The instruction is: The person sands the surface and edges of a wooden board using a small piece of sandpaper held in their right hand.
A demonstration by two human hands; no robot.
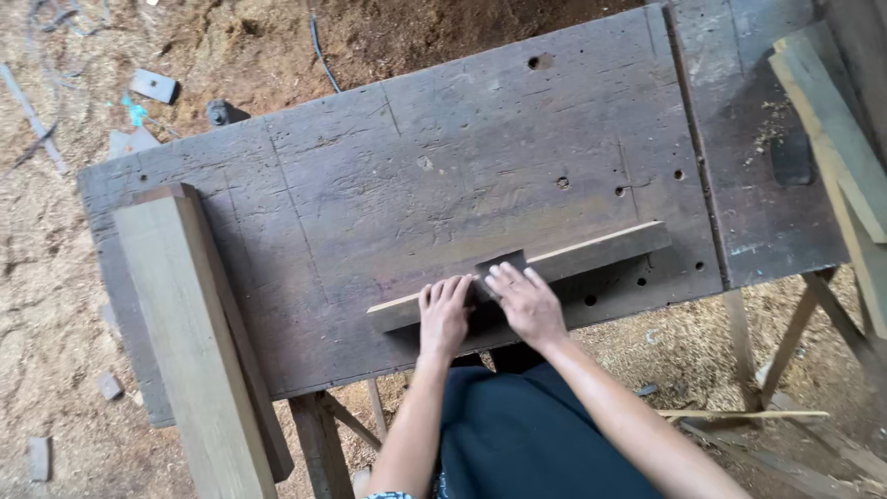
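A pale wooden strip (pixel 591 251) lay flat on a dark, weathered bench (pixel 443 176), near the bench's front edge, closest to the person. The strip was long, thin and narrow, with a light, freshly cut face and straight edges. A short darker block (pixel 500 264) sat at about its middle, between the two hands. The strip's long axis ran across the bench from lower left to upper right, its right end raised slightly toward the bench's far side and stopping short of a seam in the bench top.

Both hands rested on the strip side by side. The left hand (pixel 444 314) lay flat, fingers together and stretched forward, palm down on the strip's left half. The right hand (pixel 527 303) was also flat and open, fingers spread a little, pressing down just right of the block. Neither hand curled around anything.

The bench was made of thick, grey-brown boards, rough and scarred, with several round holes drilled through it. A broad pale plank (pixel 189 351) leaned across the bench's left end, pointing toward the person. More pale planks (pixel 832 129) stood beyond the bench's right end. Sawdust (pixel 55 296) covered the ground around the bench.
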